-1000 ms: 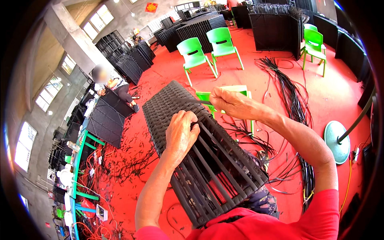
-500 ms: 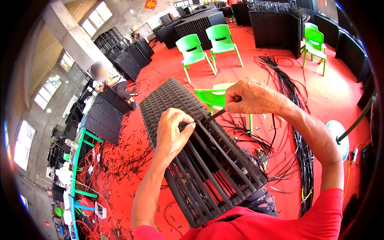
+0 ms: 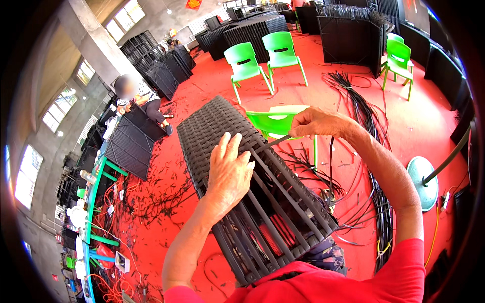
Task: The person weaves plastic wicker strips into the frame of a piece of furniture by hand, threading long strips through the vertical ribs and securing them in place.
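A dark brown panel (image 3: 214, 118) of woven strips rests slanting in front of me. Its far part is closely woven, while its near part shows long bare slats with gaps. My left hand (image 3: 230, 171) lies on the panel by the last woven row, its fingers stretched out and holding nothing. At the panel's right edge, my right hand (image 3: 316, 122) pinches a flat dark weaving strip (image 3: 275, 143). That strip runs from the weave up to my fingers. Part of the weave is hidden beneath my left hand.
Green chairs (image 3: 280, 50) stand ahead, and another green chair (image 3: 273, 121) is just beyond my right hand. A long bundle of black strips (image 3: 376, 187) lies on the red floor to the right, near a round pale base (image 3: 423, 183). A seated person (image 3: 144, 101) handles dark panels at left.
My left hand has opened from a pinch and flattened onto the panel. My right hand has dropped slightly and moved right, still pinching the strip.
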The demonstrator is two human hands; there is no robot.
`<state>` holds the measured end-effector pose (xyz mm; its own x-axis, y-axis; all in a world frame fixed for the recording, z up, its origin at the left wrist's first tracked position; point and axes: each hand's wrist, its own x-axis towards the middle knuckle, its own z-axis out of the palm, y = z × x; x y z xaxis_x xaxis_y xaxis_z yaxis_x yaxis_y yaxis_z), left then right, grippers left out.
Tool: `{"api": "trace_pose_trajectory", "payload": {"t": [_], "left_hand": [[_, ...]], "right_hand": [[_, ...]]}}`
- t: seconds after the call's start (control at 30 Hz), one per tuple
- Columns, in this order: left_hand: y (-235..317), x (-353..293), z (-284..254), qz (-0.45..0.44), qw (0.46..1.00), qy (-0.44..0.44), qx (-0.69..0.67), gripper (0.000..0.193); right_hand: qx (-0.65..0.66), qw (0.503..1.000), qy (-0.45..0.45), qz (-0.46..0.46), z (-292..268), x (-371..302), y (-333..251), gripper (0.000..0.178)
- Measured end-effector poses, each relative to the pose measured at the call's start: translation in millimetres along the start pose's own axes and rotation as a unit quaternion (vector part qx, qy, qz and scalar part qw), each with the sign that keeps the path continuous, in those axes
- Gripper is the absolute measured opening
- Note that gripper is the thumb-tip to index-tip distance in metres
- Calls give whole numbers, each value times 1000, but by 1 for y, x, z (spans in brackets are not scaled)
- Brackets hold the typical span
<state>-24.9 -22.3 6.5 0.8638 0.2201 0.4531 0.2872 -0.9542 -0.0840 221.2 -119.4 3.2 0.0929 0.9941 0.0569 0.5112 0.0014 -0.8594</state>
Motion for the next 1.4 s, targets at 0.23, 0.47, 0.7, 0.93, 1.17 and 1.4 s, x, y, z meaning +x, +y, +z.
{"api": "trace_pose_trajectory", "payload": {"t": [0.23,0.47,0.7,0.93,1.17,1.4], "left_hand": [[-16,3,4,-48,981,24,-186,14],[-1,2,3,-57,996,40,-58,15],[-18,3,13,-44,986,7,-164,16],[-28,1,5,-211,815,68,-535,12],[-37,-33,-33,-217,797,120,-551,13],[-39,-55,-28,-221,795,83,-559,15]], "right_hand": [[12,999,-30,-20,7,2,17,23],[19,997,-72,0,-3,2,0,20],[46,996,-77,-20,4,24,10,20],[-62,992,-2,-114,23,20,8,25],[-62,976,30,-205,57,20,-60,24],[-51,985,-99,-128,76,22,-80,35]]}}
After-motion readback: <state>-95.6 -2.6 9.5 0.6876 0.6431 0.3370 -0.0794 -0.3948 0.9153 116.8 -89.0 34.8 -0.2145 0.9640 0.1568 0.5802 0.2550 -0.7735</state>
